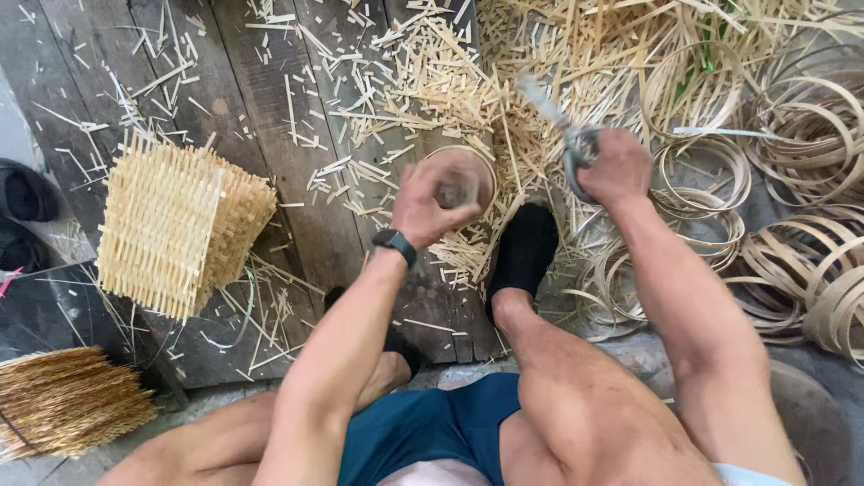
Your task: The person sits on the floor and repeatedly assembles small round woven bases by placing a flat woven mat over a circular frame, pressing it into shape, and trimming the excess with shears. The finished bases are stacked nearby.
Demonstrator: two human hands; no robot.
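My left hand (pixel 430 205), with a black watch on the wrist, grips the rim of a small round bamboo hoop (pixel 468 166) held upright over the wooden floor. My right hand (pixel 616 166) is closed on the handles of metal shears (pixel 562 126), whose blade points up and to the left, blurred, just right of the hoop. Both hands hover above a heap of short bamboo offcuts (pixel 432 81). My foot in a black sock (pixel 524 247) rests under the hoop.
A square woven bamboo basket (pixel 175 229) lies at the left. Bundled thin sticks (pixel 63 400) sit at the lower left. Coiled bamboo strip rings (pixel 801 180) pile up at the right. Dark shoes (pixel 27 193) are at the left edge. Wooden planks (pixel 225 81) carry scattered splinters.
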